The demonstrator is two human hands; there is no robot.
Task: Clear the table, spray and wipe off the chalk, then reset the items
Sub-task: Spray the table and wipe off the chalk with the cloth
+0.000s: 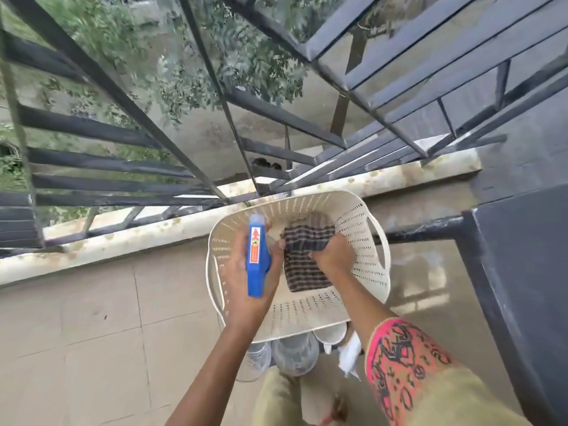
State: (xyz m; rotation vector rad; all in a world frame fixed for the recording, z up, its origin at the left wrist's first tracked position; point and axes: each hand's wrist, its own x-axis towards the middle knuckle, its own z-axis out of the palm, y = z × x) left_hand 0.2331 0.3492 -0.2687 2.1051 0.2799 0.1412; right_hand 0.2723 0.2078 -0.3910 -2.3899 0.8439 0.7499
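Hands (238, 281) (333, 256) on sprayer (255, 259), cloth (304, 272) in basket (307, 315)

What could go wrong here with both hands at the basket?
1. The right hand grips the cloth in the basket while the left hand holds the spray bottle; nothing steadies the basket, so a tug may tip it.
2. The railing is close and gapped; a dropped bottle could fall through.

Tiled floor (92, 318); cream basket (307, 315), clear cups (295, 352) near ledge (123, 238)
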